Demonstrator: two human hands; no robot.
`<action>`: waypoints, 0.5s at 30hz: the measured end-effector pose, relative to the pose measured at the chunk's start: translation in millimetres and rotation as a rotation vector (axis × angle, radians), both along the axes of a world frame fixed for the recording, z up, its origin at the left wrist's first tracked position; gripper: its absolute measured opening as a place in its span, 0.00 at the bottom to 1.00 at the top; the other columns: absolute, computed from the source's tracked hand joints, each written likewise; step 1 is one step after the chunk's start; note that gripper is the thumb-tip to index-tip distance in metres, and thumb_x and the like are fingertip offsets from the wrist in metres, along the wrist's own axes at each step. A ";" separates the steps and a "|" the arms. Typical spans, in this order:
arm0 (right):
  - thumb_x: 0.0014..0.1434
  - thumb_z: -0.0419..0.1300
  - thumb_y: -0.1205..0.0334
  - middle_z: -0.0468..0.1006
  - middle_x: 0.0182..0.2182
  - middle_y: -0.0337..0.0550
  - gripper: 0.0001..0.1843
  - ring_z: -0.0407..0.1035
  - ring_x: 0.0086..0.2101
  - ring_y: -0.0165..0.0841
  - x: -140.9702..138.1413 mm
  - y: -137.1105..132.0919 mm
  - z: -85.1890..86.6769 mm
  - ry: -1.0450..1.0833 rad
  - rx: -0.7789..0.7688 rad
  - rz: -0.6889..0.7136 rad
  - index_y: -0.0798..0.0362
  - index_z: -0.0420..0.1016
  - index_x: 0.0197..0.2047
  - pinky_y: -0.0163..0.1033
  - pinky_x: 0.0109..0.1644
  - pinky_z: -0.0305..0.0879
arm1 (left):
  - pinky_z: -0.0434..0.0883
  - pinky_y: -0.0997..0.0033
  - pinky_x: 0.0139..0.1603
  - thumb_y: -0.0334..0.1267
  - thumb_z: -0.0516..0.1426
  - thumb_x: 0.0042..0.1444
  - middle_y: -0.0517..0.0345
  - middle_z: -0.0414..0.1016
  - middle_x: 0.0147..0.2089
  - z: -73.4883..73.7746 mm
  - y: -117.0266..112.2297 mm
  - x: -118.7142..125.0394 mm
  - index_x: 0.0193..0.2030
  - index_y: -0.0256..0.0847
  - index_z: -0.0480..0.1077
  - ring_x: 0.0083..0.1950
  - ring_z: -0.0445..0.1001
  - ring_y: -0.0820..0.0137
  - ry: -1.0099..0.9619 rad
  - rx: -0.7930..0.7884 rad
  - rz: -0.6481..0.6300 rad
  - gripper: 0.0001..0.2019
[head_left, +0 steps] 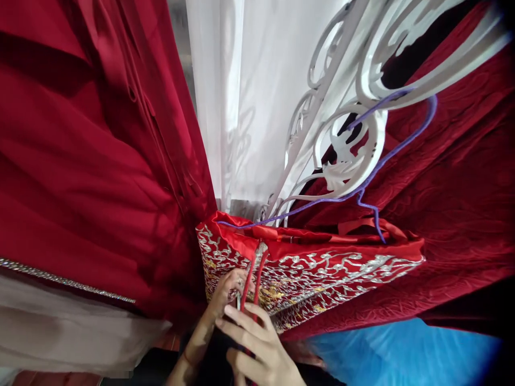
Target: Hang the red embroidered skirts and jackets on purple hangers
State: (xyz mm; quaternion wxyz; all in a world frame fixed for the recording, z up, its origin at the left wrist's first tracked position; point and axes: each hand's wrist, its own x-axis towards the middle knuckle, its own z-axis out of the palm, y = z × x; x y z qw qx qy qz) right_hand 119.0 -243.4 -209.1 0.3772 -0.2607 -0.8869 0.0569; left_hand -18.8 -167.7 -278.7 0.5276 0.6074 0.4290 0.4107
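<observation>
A red garment with silver and gold embroidery (322,273) hangs on a purple wire hanger (374,177) hooked over a white ornate metal rack (346,145). My left hand (225,292) is closed on the garment's edge where thin red straps (253,279) hang down. Just below it, my right hand (253,343) has its fingers curled around the lower part of those red straps. Both hands sit at the bottom centre of the view.
A large plain red satin garment (88,161) with a silver beaded trim (60,279) fills the left. White sheer fabric (249,96) hangs behind. Dark red textured cloth (454,214) covers the right, and blue plastic (402,354) lies below it.
</observation>
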 end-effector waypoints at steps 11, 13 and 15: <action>0.68 0.53 0.57 0.82 0.27 0.41 0.16 0.79 0.33 0.34 17.1 8.8 -18.6 0.692 -0.625 -0.054 0.50 0.74 0.30 0.42 0.45 0.73 | 0.71 0.58 0.51 0.55 0.53 0.65 0.45 0.81 0.42 62.1 -3.3 -4.4 0.52 0.38 0.72 0.48 0.78 0.56 -0.391 -0.027 -0.242 0.23; 0.68 0.54 0.61 0.78 0.23 0.38 0.13 0.75 0.26 0.30 16.8 13.8 -21.9 0.815 -0.677 -0.218 0.50 0.73 0.32 0.37 0.35 0.72 | 0.71 0.60 0.52 0.50 0.53 0.66 0.47 0.81 0.42 64.0 -3.8 0.3 0.52 0.38 0.72 0.47 0.79 0.59 -0.442 0.022 -0.197 0.18; 0.68 0.55 0.61 0.74 0.21 0.34 0.08 0.67 0.19 0.26 15.4 18.2 -24.0 0.897 -0.723 -0.282 0.49 0.71 0.36 0.33 0.26 0.66 | 0.71 0.60 0.53 0.51 0.51 0.67 0.47 0.81 0.43 65.4 -2.4 6.0 0.49 0.38 0.73 0.48 0.78 0.58 -0.471 0.062 -0.179 0.19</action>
